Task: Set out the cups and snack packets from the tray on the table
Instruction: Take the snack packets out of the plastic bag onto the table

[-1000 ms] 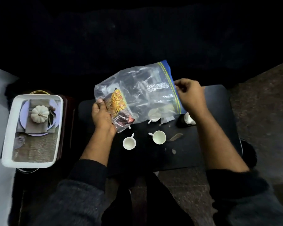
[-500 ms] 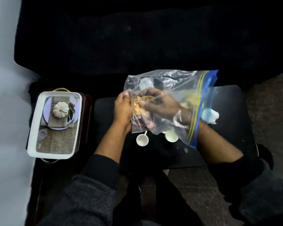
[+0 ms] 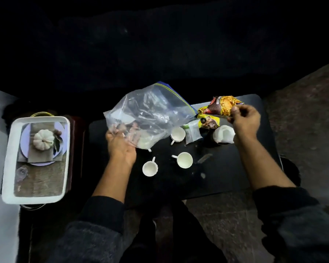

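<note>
My right hand (image 3: 244,122) holds a yellow and brown snack packet (image 3: 221,108) above the far right of the black table (image 3: 226,175). My left hand (image 3: 122,147) grips the lower corner of a clear zip bag (image 3: 148,114) with a blue seal, held over the table's left part. Under the held packet lie a second yellow packet (image 3: 208,121) and a grey-green packet (image 3: 193,132). Three white cups stand on the table: one (image 3: 150,168) near my left wrist, one (image 3: 184,160) in the middle, one (image 3: 178,134) further back. Another cup shows dimly through the bag.
A white lidded container (image 3: 223,136) stands below my right hand. A white tray (image 3: 7,158) at the left holds a plate, a napkin, a small white pumpkin (image 3: 43,139) and a glass. Small scraps lie on the table right of the middle cup.
My right hand has come out of the zip bag with the snack packet and moved right. The bag has swung left in my left hand.
</note>
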`<state>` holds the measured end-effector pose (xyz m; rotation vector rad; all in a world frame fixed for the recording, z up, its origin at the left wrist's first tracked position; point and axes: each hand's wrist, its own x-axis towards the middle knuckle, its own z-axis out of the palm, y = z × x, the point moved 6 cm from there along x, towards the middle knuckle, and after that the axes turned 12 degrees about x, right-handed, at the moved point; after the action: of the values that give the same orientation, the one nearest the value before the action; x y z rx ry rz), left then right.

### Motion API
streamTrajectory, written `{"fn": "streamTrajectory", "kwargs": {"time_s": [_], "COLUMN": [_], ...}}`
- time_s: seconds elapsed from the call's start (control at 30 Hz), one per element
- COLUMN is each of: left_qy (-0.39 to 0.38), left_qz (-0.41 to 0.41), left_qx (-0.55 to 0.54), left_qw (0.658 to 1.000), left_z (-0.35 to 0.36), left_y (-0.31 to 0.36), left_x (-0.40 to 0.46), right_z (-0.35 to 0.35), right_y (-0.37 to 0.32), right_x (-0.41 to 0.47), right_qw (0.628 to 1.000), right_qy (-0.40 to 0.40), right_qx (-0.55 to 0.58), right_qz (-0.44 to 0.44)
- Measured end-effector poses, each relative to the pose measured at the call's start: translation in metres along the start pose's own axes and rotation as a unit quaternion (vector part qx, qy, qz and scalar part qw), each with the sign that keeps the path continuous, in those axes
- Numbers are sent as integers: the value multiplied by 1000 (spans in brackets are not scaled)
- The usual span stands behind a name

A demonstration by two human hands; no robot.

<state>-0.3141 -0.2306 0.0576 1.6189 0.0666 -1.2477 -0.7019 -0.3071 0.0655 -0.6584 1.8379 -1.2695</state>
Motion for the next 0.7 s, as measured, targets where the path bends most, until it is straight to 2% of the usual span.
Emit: {"fn": "streamTrajectory", "kwargs": {"time_s": [0.13, 0.27, 0.33, 0.43, 0.5, 0.57, 0.63, 0.7], "left_qy": [-53, -77, -88, -92, -96, -102, -104, -108], "left_qz": [-16, -25, -25, -19, -25, -28, -25, -24], "left_qx": [-60, -79, -75, -60, -57, -48, -34, -26], "left_qw": [997, 994, 993, 994, 993, 993, 994, 993], "left_z": [48, 86, 96, 104, 107, 111, 115, 119], "left_y": [-10, -16, -18, -21, -25, -29, -33, -36], "left_x": [-2, 4, 8, 10, 8, 7, 7, 3], "right_z": [0, 31, 45, 52, 51, 51, 53, 52], "right_y": [28, 31, 43, 70, 80, 77, 68, 57], "right_x": [44, 47, 48, 49, 49, 50, 54, 60], "right_qw": [992, 970, 940, 864, 813, 782, 776, 798], "right_qy": [-24, -142, -208, -278, -284, -270, -264, -255], "right_qx": [-127, -197, -268, -419, -509, -561, -569, -540], "right_qz": [7, -19, -34, -4, 2, -27, -62, -75]}}
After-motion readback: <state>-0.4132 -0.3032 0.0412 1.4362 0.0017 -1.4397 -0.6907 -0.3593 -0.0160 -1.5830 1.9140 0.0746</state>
